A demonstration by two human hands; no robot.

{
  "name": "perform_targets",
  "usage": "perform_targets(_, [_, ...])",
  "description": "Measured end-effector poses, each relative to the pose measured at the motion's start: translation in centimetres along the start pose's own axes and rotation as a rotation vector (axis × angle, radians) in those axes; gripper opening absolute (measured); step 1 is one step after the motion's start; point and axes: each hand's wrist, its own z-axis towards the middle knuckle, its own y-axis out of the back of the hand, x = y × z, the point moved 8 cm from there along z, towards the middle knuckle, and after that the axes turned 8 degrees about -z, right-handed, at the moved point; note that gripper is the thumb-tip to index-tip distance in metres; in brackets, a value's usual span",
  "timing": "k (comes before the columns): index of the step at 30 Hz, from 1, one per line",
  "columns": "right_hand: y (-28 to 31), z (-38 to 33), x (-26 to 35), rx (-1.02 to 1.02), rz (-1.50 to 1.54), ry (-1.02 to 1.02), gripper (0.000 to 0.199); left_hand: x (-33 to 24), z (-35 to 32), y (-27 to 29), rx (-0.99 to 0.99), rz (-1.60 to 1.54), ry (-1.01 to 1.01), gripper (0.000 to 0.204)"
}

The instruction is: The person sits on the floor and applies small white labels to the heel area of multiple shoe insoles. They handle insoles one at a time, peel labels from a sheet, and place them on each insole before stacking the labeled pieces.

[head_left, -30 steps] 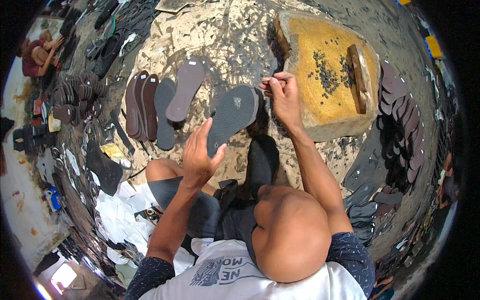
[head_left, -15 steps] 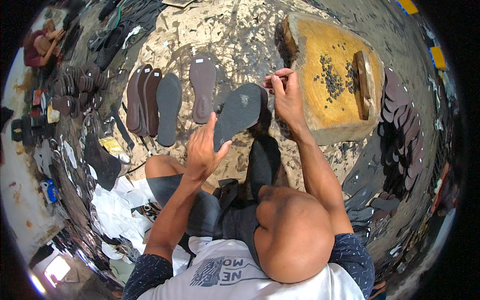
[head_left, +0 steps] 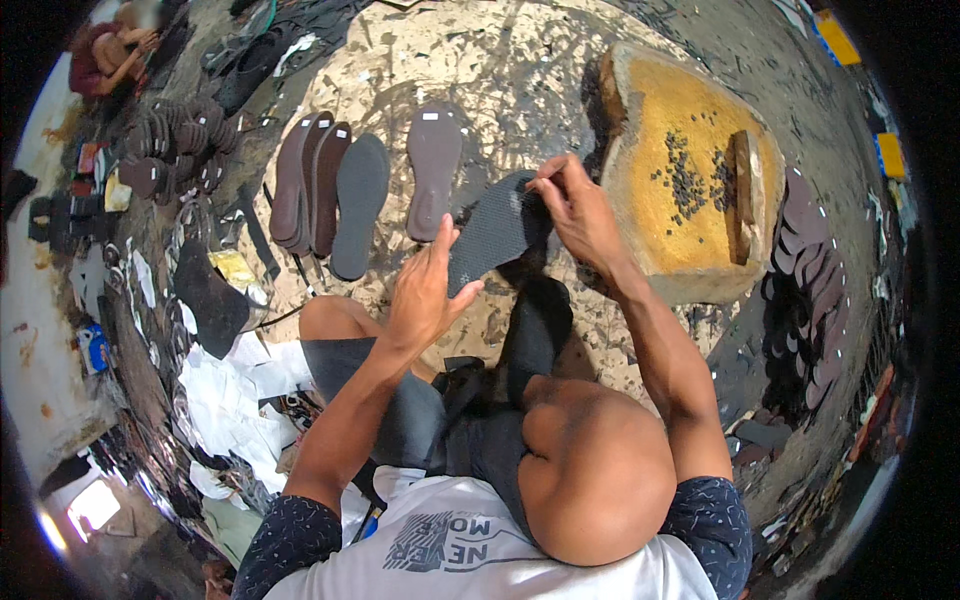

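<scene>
A dark grey textured shoe sole [head_left: 495, 238] is tilted in front of me, its toe end up and to the right. My left hand [head_left: 422, 295] grips it at the lower narrow end, thumb on one side and fingers along the other. At the upper right edge of the sole, my right hand [head_left: 582, 218] has thumb and forefinger pinched together. Whatever lies between those fingertips is too small to make out. Just left of the held sole, a brown insole [head_left: 434, 180] with a white tag lies flat. Farther left are a grey sole [head_left: 360, 205] and several overlapping brown insoles [head_left: 292, 190].
To the right stands a wooden block [head_left: 640, 225] with a yellowish top, bearing small black pieces [head_left: 686, 180] and a wooden bar [head_left: 748, 195]. Brown soles [head_left: 805, 260] are heaped beyond it. White sheets [head_left: 230, 410] lie at lower left. Another person [head_left: 105, 60] sits at far left.
My right hand has come in from beside the sole to its upper edge, fingers now pinched there. My left hand keeps its grip. The whole view has shifted slightly.
</scene>
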Motion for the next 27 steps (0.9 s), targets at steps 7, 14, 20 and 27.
perform_targets(7, [-7.3, -3.6, 5.3, 0.261, 0.175, -0.078, 0.015, 0.1, 0.1, 0.6, 0.009, -0.082, 0.059, 0.113])
perform_targets(14, [-6.6, -3.8, 4.8, 0.262, 0.353, -0.122, 0.012, 0.1, 0.0, 0.3, 0.013, -0.072, 0.062, 0.111])
perform_targets(20, [-6.4, -6.8, 6.4, 0.29, 0.029, 0.095, 0.013, 0.3, 0.2, 0.6, 0.004, -0.066, 0.012, 0.106])
perform_targets(27, [-0.7, -4.0, 3.3, -0.035, 0.794, -0.163, 0.012, -1.0, 3.2, 4.5, -0.073, 0.106, -0.041, 0.09])
